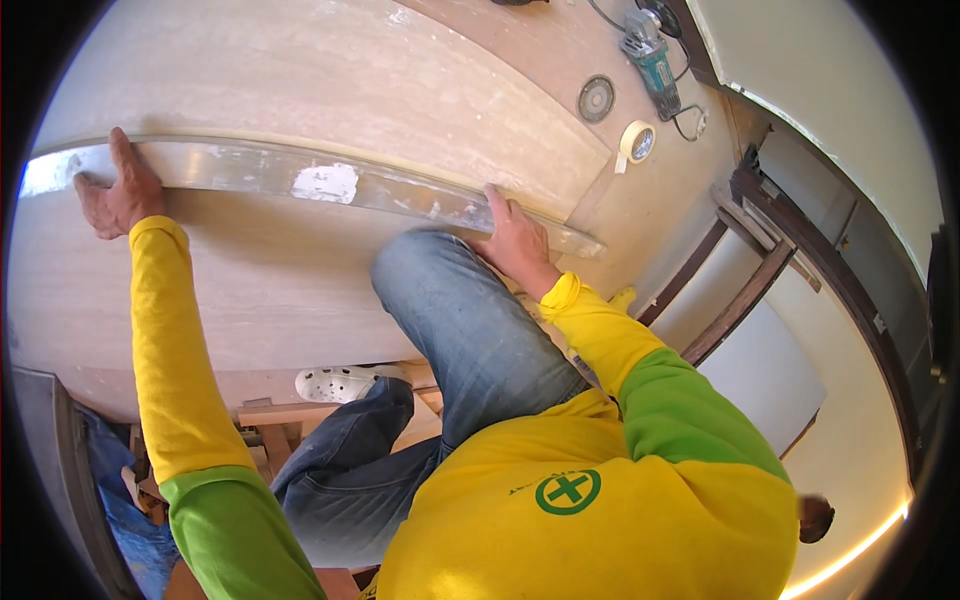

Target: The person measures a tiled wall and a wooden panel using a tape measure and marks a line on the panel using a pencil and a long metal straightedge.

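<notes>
Fingers of left hand [122,195] and right hand [518,243] grip metal bar [250,169]; bar spans the board [400,85], apparently placed, not yet released; grinder [653,72] unheld, far right.

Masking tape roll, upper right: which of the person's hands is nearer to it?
Right. The right hand is on the metal bar, below and left of the tape roll; the left hand is on the same bar, much farther left.

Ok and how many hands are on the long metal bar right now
2. The left hand is on the left part of the metal bar; the right hand is nearer its right end, beside the knee. No others show.
</notes>
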Demonstrator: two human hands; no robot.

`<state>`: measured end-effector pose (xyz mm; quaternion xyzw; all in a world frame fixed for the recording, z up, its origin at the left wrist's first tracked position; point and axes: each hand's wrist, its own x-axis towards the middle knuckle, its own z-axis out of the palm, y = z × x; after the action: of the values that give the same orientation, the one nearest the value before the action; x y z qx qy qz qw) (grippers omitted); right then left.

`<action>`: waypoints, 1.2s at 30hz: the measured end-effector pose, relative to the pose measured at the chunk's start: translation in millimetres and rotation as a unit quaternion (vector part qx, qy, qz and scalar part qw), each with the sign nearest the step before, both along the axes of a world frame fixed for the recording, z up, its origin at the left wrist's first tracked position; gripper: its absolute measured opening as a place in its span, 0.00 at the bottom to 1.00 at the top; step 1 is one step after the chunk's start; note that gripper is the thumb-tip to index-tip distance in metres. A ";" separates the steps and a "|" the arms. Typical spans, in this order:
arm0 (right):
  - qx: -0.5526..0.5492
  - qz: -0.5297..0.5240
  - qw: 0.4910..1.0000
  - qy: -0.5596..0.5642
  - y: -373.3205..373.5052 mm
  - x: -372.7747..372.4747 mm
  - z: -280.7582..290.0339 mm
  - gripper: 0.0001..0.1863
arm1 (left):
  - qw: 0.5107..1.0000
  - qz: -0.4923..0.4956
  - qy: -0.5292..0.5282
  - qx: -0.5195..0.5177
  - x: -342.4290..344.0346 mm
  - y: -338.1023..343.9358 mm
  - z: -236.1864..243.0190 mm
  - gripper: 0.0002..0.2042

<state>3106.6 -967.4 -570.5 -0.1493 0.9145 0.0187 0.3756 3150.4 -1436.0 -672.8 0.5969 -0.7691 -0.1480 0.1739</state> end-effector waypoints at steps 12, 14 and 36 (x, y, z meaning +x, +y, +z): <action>-0.058 0.000 0.996 0.075 12.8 11.7 -19.0 0.29 | 1.000 0.004 0.017 0.016 2.3 -1.7 0.7 0.46; -0.066 0.002 0.995 0.075 13.7 10.9 -19.7 0.29 | 1.000 0.002 0.019 0.007 2.4 -2.3 0.2 0.46; -0.146 0.028 0.989 0.026 29.6 9.2 -40.6 0.26 | 1.000 -0.008 -0.003 -0.019 10.4 -10.6 -13.4 0.44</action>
<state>3115.9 -937.8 -611.1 -0.2275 0.9124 -0.1008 0.3249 3160.8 -1446.6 -686.2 0.5877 -0.7772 -0.1326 0.1815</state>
